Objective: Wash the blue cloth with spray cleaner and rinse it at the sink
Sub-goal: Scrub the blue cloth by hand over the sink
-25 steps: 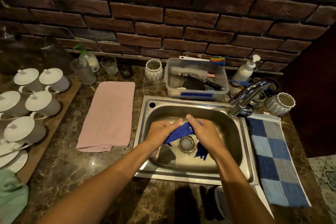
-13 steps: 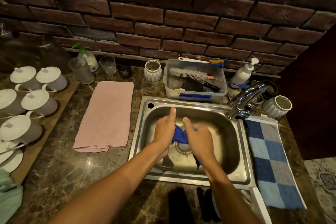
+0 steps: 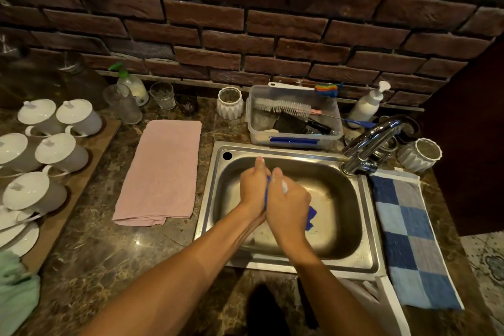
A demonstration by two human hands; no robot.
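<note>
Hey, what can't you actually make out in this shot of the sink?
Head view only:
- Blue cloth: mostly hidden between the left hand and right hand; its shape and any suds cannot be told.
- Sink drain: covered by the hands.
- Faucet: whether water runs cannot be told.
- Spray bottle: label too small, partly behind a glass.
- Green cloth: cut off by the left edge.

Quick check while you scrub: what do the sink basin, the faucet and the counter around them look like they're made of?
Sink: looks like brushed stainless steel, grey with soft, dull reflections. Faucet: polished chrome-like metal with sharp bright highlights. Counter: probably polished marble or a similar stone, dark brown with pale veining and a glossy light spot; a laminate imitation can't be ruled out.
</note>
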